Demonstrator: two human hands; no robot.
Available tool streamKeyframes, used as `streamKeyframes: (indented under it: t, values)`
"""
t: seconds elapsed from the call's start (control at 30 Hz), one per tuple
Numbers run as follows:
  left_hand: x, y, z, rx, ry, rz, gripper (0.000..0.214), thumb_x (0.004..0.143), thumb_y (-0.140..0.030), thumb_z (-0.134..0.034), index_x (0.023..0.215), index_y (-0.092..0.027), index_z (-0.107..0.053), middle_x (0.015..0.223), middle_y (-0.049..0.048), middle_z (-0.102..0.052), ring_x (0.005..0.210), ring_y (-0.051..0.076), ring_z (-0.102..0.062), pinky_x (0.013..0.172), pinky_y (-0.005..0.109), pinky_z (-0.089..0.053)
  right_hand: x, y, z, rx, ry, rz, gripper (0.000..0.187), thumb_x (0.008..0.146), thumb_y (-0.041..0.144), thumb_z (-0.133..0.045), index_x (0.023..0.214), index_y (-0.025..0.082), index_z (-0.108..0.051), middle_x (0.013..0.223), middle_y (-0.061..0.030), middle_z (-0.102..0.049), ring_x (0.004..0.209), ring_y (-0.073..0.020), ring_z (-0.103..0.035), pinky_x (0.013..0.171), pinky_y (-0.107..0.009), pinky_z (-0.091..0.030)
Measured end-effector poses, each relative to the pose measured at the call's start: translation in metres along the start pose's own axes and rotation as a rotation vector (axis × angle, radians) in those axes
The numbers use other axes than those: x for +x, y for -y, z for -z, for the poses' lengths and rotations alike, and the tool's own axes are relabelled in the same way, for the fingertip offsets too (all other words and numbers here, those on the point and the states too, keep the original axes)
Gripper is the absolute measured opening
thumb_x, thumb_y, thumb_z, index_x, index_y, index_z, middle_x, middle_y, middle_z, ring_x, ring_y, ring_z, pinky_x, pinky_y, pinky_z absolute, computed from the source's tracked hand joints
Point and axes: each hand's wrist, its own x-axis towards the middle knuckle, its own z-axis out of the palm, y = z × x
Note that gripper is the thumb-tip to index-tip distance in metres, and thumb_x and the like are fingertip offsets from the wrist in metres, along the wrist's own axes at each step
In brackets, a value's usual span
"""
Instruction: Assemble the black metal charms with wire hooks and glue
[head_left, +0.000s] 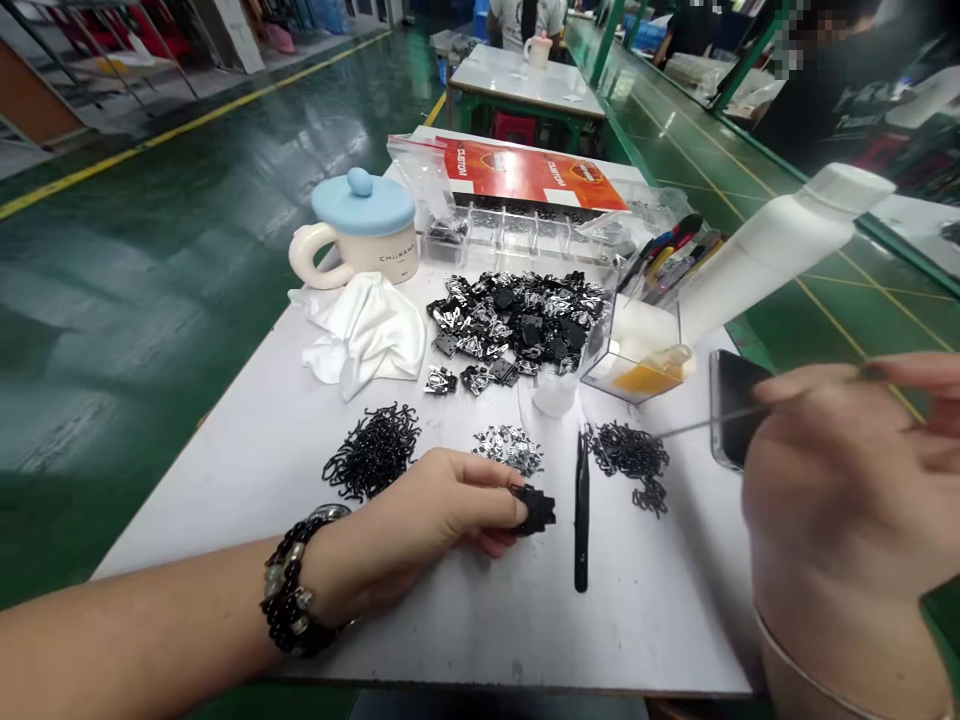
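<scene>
My left hand (442,505) is closed on a small black plastic part (538,511), pinched between thumb and fingers above the white table. At the right, my right hand (847,470) is raised and partly blurred, fingers closed on a thin metal rod-like tool (709,424). The tool's tip reaches the edge of a pile of tiny black bent pieces (628,450). Black tweezers (582,520) lie between the hands. Just behind the held part is a heap of small silver pieces (508,448). Black hooks (373,448) are piled behind my left forearm.
Many black-and-metal parts (525,320) cover the middle back. Around them stand a lidded mug (375,240), a white cloth (367,335), a clear divided box (510,235), a tool holder (637,350) and a white bottle (780,240). A phone (731,405) lies near my right hand.
</scene>
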Motion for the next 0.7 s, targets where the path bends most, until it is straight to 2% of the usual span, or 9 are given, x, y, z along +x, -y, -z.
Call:
streamKeyframes:
  t: [0.07,0.13,0.2,0.37,0.57,0.7]
  values:
    - [0.000,0.000,0.000,-0.007,0.002,0.001,0.012,0.067,-0.018,-0.067,0.076,-0.009,-0.067,0.069,0.0032,-0.062,0.060,0.011,-0.054,0.061,0.024,-0.043,-0.017,0.005,-0.013,0.069,0.087,-0.020,0.032,0.068,-0.007,-0.062,0.090,0.016,-0.063,0.064,0.0055,-0.064,0.063,-0.0145,-0.067,0.059,-0.028,-0.054]
    - [0.000,0.000,0.001,-0.009,0.012,-0.005,0.012,0.068,-0.017,-0.067,0.076,-0.009,-0.067,0.069,0.0031,-0.061,0.061,0.011,-0.054,0.061,0.024,-0.043,-0.030,0.004,-0.021,0.107,0.192,-0.018,0.036,0.066,-0.009,-0.061,0.093,0.014,-0.063,0.059,0.0051,-0.061,0.064,-0.0176,-0.068,0.055,-0.029,-0.055]
    - [0.000,0.000,0.002,-0.002,0.020,-0.007,0.012,0.068,-0.018,-0.066,0.077,-0.009,-0.067,0.070,0.0035,-0.061,0.062,0.011,-0.054,0.061,0.023,-0.043,-0.037,0.001,-0.024,0.121,0.234,0.016,0.036,0.065,-0.009,-0.062,0.093,0.013,-0.063,0.057,0.0048,-0.058,0.064,-0.0190,-0.068,0.053,-0.030,-0.055]
    - [0.000,-0.001,0.001,0.000,0.031,-0.007,0.012,0.069,-0.018,-0.065,0.078,-0.010,-0.067,0.073,0.0039,-0.061,0.064,0.011,-0.054,0.063,0.024,-0.044,-0.038,-0.006,-0.024,0.108,0.250,0.016,0.034,0.065,-0.007,-0.065,0.092,0.012,-0.063,0.070,-0.0016,-0.065,0.064,-0.0186,-0.067,0.053,-0.030,-0.055]
    - [0.002,-0.002,0.000,0.005,0.031,-0.005,0.011,0.069,-0.018,-0.065,0.077,-0.010,-0.067,0.073,0.0036,-0.061,0.066,0.012,-0.054,0.062,0.024,-0.043,-0.039,-0.005,-0.025,0.048,0.251,0.006,0.034,0.067,-0.002,-0.067,0.094,0.017,-0.064,0.068,0.0003,-0.067,0.061,-0.0180,-0.066,0.055,-0.032,-0.053]
    - [0.000,0.000,0.001,0.008,0.032,-0.013,0.010,0.069,-0.018,-0.065,0.075,-0.010,-0.066,0.070,0.0029,-0.060,0.064,0.011,-0.053,0.061,0.023,-0.043,-0.035,-0.007,-0.023,0.091,0.219,0.025,0.032,0.066,-0.003,-0.066,0.092,0.015,-0.064,0.067,0.0010,-0.064,0.062,-0.0179,-0.066,0.052,-0.030,-0.055]
